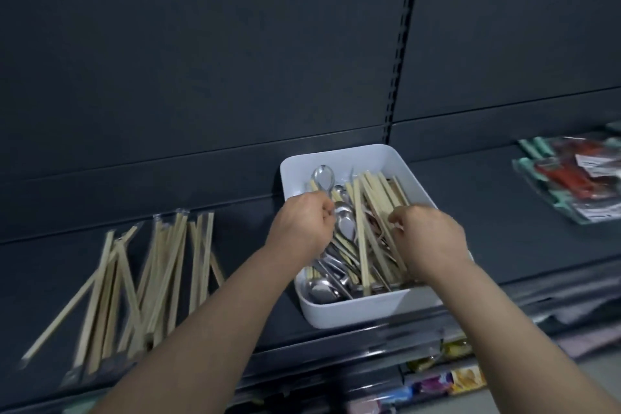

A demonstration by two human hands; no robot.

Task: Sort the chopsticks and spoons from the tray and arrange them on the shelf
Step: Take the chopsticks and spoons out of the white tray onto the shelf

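Head view, motion blur on both hands.

- White tray (339, 158) sits on the dark shelf (235, 222), far end against the back panel (201, 60), near end at the shelf's front edge.
- Tray holds loose chopsticks (366, 212), mostly on its right side, mixed with steel spoons (346, 227) on its left side and at the near end.
- Left hand (302, 225): over the tray's left rim, fingers curled in, knuckles up, fingertips beside a spoon bowl. Cannot tell whether it grasps anything.
- Right hand (426, 232): over the tray's right half, fingers curled down into the chopsticks, thumb and forefinger close together. The back of the hand hides the grip; cannot tell.
- Sorted chopstick pile (161, 272) lies fanned on the shelf, well to the left of the tray, some in clear sleeves.
- Packaged goods (571, 178) in red and teal lie on the shelf at far right.
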